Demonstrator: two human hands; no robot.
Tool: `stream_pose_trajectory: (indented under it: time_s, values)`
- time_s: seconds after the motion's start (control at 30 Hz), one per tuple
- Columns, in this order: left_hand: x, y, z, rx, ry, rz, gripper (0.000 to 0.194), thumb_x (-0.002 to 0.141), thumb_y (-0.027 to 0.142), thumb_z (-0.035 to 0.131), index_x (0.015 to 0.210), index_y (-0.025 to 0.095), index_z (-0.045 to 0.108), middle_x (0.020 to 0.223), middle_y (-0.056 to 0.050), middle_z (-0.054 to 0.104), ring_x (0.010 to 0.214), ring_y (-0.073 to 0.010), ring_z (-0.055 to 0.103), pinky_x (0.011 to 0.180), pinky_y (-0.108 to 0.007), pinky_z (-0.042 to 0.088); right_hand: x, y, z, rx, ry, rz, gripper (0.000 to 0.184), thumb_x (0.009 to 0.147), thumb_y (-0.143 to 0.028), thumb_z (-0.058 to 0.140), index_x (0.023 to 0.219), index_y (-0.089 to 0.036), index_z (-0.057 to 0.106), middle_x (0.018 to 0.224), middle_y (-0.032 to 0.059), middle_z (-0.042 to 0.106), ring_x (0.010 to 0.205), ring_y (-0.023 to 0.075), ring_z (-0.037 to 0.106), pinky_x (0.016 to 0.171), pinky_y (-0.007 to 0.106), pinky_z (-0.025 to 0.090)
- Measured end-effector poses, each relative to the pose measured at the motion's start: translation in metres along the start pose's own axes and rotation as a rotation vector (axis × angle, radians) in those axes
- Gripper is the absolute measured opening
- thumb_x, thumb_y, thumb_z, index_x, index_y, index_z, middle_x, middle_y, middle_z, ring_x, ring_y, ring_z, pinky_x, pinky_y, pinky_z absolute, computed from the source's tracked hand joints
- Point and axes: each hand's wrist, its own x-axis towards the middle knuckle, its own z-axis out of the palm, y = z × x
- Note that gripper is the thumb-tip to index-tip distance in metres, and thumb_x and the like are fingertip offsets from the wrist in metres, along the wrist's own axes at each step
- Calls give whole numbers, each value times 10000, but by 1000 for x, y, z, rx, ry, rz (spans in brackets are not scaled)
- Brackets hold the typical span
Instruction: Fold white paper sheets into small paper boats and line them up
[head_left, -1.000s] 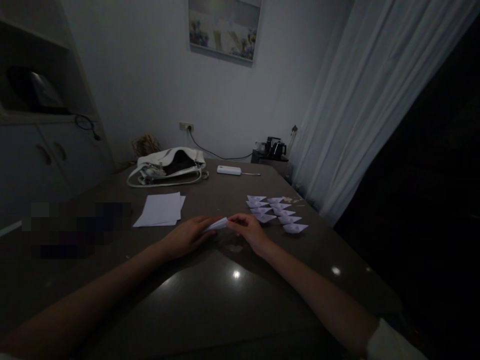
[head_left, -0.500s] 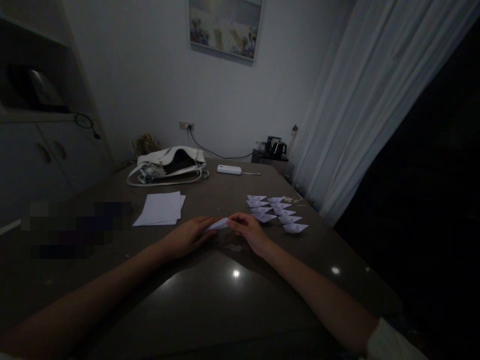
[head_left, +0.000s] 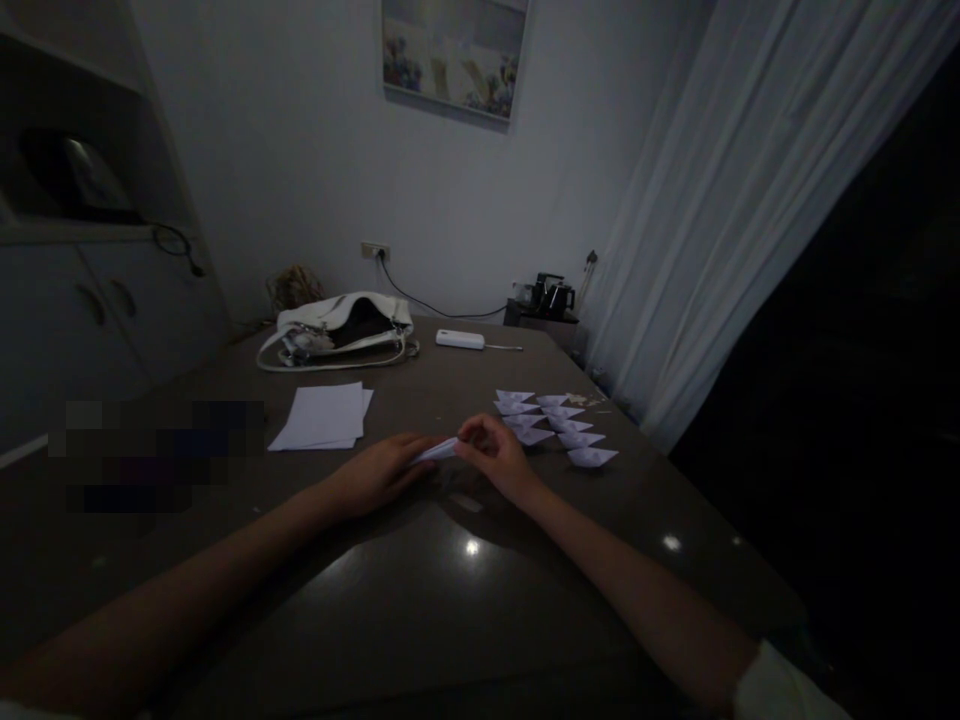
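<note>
A narrow piece of folded white paper (head_left: 436,452) is held above the dark table between my two hands. My left hand (head_left: 384,470) grips its left end, covering much of it. At the right end, the thumb and curled fingers of my right hand (head_left: 499,460) pinch its tip. Just beyond my right hand, several white folded paper boats (head_left: 574,439) stand in two rows. A small stack of white paper sheets (head_left: 319,415) lies past my left hand.
A white handbag (head_left: 341,330) rests at the back left of the table (head_left: 450,620). Right of it lies a white power bank (head_left: 460,340) with a short cable. Small paper scraps (head_left: 583,399) are scattered behind the boats. A white curtain (head_left: 697,200) hangs at the right.
The fingers of my right hand have lifted and curled slightly at the paper's right end. My left hand stays on the paper. The view has shifted very slightly.
</note>
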Motion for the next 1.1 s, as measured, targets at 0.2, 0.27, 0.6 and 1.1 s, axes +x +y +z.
stream_pose_trajectory:
  time_s: [0.2, 0.27, 0.6, 1.1]
  values:
    - [0, 1, 0, -71, -19, 44, 407, 955, 361, 367, 1317, 193, 449, 1219, -113, 588, 1077, -232, 562, 933, -336, 424, 0, -3, -7, -223, -100, -241, 163, 811, -312, 641, 930, -225, 708, 938, 54, 632, 860, 170, 565, 690, 266, 435]
    - [0, 2, -1, -94, -32, 48, 397, 958, 352, 362, 1311, 195, 454, 1204, -104, 599, 1071, -223, 566, 933, -325, 422, 0, -2, -7, -226, -86, -258, 153, 802, -322, 655, 902, -226, 719, 894, 54, 655, 839, 177, 572, 715, 290, 436]
    - [-1, 9, -3, -226, -80, 16, 395, 952, 401, 357, 1247, 182, 501, 1107, -80, 648, 960, -221, 601, 853, -305, 447, 0, 0, -5, -201, -57, -230, 212, 800, -426, 635, 859, -248, 735, 777, 44, 686, 737, 181, 558, 664, 298, 426]
    - [-1, 9, -2, -276, -79, -64, 422, 959, 427, 325, 1198, 152, 537, 896, -42, 681, 733, -178, 607, 668, -248, 450, 0, -7, -2, -164, -26, -184, 162, 819, -343, 632, 806, -212, 727, 760, 48, 686, 735, 180, 567, 666, 292, 425]
